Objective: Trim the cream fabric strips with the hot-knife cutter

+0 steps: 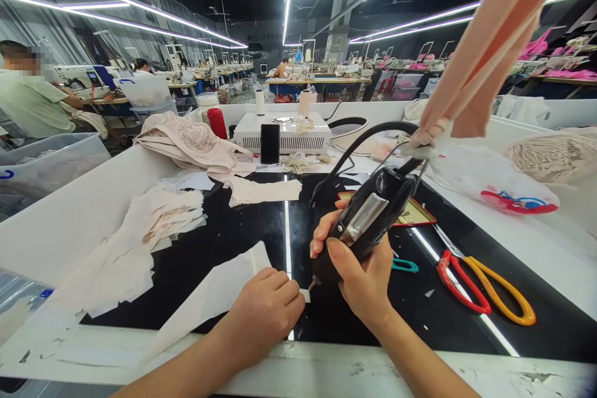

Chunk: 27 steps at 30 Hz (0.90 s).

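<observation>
My right hand (368, 273) is wrapped round a black handheld tool (366, 214) with a silver plate, which hangs from a pink fabric strap (485, 43) and has a black cable. The tool's thin metal tip points down at a small pale tab of fabric (305, 294) on the black glossy board (252, 224). My left hand (270, 305) has its fingers closed and pinches the pale fabric piece (224, 283) beside that tip. Part of the piece is hidden under the fingers.
Red and orange-handled scissors (485, 286) and a teal-handled tool (405, 265) lie right. Layered pale fabric pieces (140, 236) and beige bra cups (191, 140) lie left. Behind stand a white box (282, 134) and a phone (270, 143). A person (32, 96) sits far left.
</observation>
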Each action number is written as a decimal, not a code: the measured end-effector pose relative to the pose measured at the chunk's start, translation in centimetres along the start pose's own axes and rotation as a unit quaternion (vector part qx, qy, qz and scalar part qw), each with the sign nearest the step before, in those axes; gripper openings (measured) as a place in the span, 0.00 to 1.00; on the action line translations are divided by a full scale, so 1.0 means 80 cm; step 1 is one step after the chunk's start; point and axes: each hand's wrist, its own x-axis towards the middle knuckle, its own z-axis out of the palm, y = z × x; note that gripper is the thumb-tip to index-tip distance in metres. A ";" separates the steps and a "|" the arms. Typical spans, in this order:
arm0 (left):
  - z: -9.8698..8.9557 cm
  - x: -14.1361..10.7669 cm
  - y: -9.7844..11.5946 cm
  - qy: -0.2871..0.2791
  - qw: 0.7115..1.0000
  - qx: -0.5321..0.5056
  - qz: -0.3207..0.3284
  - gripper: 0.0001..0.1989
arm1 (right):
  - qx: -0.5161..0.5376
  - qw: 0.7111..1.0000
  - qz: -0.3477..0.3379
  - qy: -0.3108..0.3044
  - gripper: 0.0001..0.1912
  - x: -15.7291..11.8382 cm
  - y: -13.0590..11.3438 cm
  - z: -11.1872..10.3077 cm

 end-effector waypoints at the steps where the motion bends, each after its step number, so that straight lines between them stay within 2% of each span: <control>1: -0.001 0.000 0.001 -0.001 1.000 0.002 0.001 0.17 | 0.001 1.000 0.002 0.000 0.18 0.000 0.000 0.000; 20: 0.001 0.001 0.005 0.013 1.000 0.007 -0.004 0.17 | -0.030 1.000 0.002 -0.003 0.16 -0.001 -0.004 0.002; 27: -0.001 -0.002 0.004 -0.005 1.000 -0.012 -0.012 0.17 | -0.018 1.000 0.012 0.008 0.18 -0.006 -0.009 -0.002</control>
